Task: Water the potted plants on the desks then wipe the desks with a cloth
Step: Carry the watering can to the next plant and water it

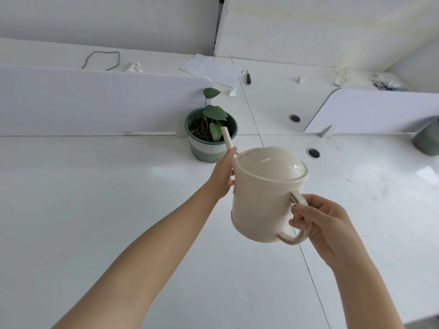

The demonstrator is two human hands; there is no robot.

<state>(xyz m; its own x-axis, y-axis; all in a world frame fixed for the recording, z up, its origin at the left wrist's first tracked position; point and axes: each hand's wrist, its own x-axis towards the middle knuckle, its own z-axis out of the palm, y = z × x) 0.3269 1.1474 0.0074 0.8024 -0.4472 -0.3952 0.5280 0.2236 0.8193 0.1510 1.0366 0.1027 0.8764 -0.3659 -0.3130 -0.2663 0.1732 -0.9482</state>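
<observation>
desk (95,210): white, fills most of view, seams across it.
divider (95,100): white panel along desk's back edge, left side.
watering can (263,198): cream, held in the air over desk's middle, tilted fwd; spout (226,138) tip sits over plant's soil.
plant (206,150): green pot w/ a few leaves, at desk's back edge, just beside divider's end.
R hand (325,224): fingers curled round can's handle (299,238), thumb on top.
L hand (223,176): against can's side at spout base; one finger lies beside spout, rest hidden, so grip can't be told.
paper (213,70): flat on far desk, behind divider.
</observation>
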